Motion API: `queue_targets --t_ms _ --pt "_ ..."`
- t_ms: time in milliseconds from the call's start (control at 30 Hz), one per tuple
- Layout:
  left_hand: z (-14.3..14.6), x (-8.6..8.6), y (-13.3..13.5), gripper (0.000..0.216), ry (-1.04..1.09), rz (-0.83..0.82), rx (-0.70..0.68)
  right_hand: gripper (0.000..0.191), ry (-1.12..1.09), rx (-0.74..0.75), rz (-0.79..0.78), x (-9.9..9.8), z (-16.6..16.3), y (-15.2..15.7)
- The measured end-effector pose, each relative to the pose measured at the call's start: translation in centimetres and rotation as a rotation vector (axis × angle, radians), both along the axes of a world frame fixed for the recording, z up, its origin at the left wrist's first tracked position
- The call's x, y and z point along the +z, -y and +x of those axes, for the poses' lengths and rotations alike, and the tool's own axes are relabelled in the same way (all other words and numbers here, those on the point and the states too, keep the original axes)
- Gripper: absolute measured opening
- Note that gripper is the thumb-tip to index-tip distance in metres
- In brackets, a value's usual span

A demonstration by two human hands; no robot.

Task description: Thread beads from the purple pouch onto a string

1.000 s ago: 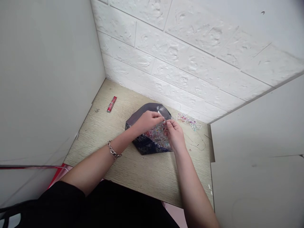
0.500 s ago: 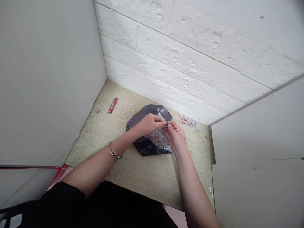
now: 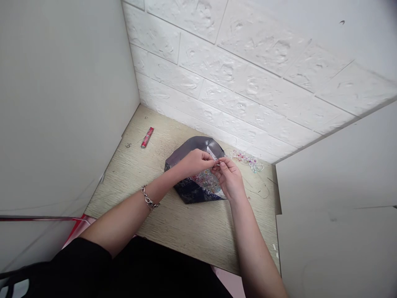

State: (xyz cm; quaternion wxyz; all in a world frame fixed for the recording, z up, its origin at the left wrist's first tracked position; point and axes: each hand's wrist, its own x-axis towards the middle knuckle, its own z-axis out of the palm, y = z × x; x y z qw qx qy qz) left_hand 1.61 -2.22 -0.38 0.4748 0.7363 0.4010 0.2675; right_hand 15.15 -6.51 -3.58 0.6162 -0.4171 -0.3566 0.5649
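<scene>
Above a dark, folded, open-topped container [image 3: 198,192] full of small multicoloured beads [image 3: 206,182], both hands meet fingertip to fingertip. My left hand [image 3: 198,160] comes in from the left with thumb and forefinger pinched. My right hand [image 3: 228,178] is closed too, its thumb and fingers pressed together against the left fingertips. Whatever lies between the fingers is too small to make out. Partly behind the right hand, strings of clear, pink and purple beads [image 3: 248,160] lie on the table.
On the pale wooden table [image 3: 186,231], a red tube [image 3: 147,137] lies at the back left, with a small metallic bit [image 3: 128,145] near it. A thin thread [image 3: 265,188] curls at the right. A white brick-patterned wall [image 3: 211,91] and side panels close in the table.
The fingertips have shifted very slightly where they meet. Arms, container and beads stay in place.
</scene>
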Motion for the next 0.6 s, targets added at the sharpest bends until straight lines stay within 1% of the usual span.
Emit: queue_targets --t_ms 233,433,600 --pt "-0.13 0.08 -0.01 0.031 -0.005 -0.002 -0.001 0.009 0.022 0.011 0.015 -0.1 -0.02 0.03" --pt "-0.13 -0.29 -0.19 0.036 -0.014 -0.002 -0.021 0.009 0.048 0.002 0.007 -0.03 -0.12 0.03" --pt "-0.15 -0.43 -0.19 0.035 -0.023 -0.005 -0.019 0.01 0.109 -0.013 0.006 -0.15 -0.07 -0.01"
